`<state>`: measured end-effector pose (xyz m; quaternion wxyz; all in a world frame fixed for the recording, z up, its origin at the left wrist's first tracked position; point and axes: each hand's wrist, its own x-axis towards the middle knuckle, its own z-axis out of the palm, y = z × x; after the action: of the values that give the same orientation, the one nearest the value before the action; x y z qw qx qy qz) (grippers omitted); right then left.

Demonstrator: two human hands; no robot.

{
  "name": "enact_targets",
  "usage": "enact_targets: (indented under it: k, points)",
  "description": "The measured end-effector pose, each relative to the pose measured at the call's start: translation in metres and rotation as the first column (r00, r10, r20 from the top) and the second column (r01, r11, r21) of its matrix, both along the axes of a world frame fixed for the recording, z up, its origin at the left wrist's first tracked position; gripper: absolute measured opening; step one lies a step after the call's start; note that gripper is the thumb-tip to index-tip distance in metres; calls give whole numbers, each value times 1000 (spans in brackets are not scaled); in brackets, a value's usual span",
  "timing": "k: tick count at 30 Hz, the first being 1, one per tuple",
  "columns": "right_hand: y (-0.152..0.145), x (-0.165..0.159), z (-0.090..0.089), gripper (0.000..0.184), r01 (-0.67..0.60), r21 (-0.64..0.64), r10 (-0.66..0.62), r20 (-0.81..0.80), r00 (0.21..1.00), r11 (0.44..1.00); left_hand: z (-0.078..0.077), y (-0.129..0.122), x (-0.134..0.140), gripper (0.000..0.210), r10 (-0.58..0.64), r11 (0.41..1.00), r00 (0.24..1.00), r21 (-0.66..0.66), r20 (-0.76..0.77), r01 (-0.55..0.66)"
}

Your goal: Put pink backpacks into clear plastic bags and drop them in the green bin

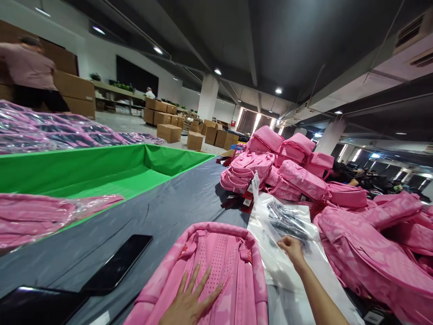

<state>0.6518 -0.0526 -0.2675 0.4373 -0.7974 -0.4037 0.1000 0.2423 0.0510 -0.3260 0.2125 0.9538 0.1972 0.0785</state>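
Observation:
A pink backpack (233, 275) lies on the dark grey table cover with its padded, perforated back panel facing up. My left hand (189, 295) rests flat on that panel, fingers spread. To the right of it lies a stack of clear plastic bags (267, 225) with dark print on them. My right hand (291, 249) pinches the film of the top plastic bag, fingers closed together. Part of the backpack's lower end is cut off by the frame edge.
Pink backpacks (297, 180) are heaped at the back and right. Two black phones (118, 266) lie at left. A green-lined bin (101, 167) with a bagged backpack (37, 216) stands beyond. Cardboard boxes (169, 133) stand on the floor; a person (30, 72) is at far left.

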Motion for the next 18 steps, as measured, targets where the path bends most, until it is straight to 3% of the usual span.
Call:
enact_targets:
  k: [5, 9, 10, 11, 12, 13, 15, 16, 18]
  points:
    - [1, -40, 12, 59, -84, 109, 83, 13, 996, 990, 10, -1, -9, 87, 13, 999, 1000, -50, -17, -13]
    - [4, -102, 38, 71, -174, 234, 172, 29, 985, 957, 27, -7, -5, 89, 41, 989, 999, -143, -29, -45]
    - [4, -121, 44, 69, -205, 248, 203, 37, 979, 947, 31, -10, 1, 92, 71, 969, 997, -240, 31, -61]
    - [2, -140, 48, 66, -241, 254, 237, 45, 970, 937, 34, -15, 9, 93, 126, 920, 985, -384, 118, -72]
    - [1, -159, 50, 63, -282, 250, 278, 53, 959, 926, 36, -20, 18, 92, 206, 831, 957, -552, 205, -61]
    - [-2, -178, 50, 61, -327, 238, 323, 58, 945, 914, 38, -26, 27, 90, 321, 692, 906, -722, 275, -26]
    - [-8, -210, 45, 55, -417, 190, 416, 49, 908, 889, 39, -36, 42, 86, 513, 454, 801, -890, 309, 53]
    - [-11, -222, 41, 51, -454, 160, 455, 30, 890, 877, 39, -41, 45, 85, 583, 391, 753, -918, 304, 68]
    - [-18, -239, 33, 45, -504, 99, 510, -35, 860, 858, 36, -47, 44, 82, 681, 356, 670, -933, 296, 52]
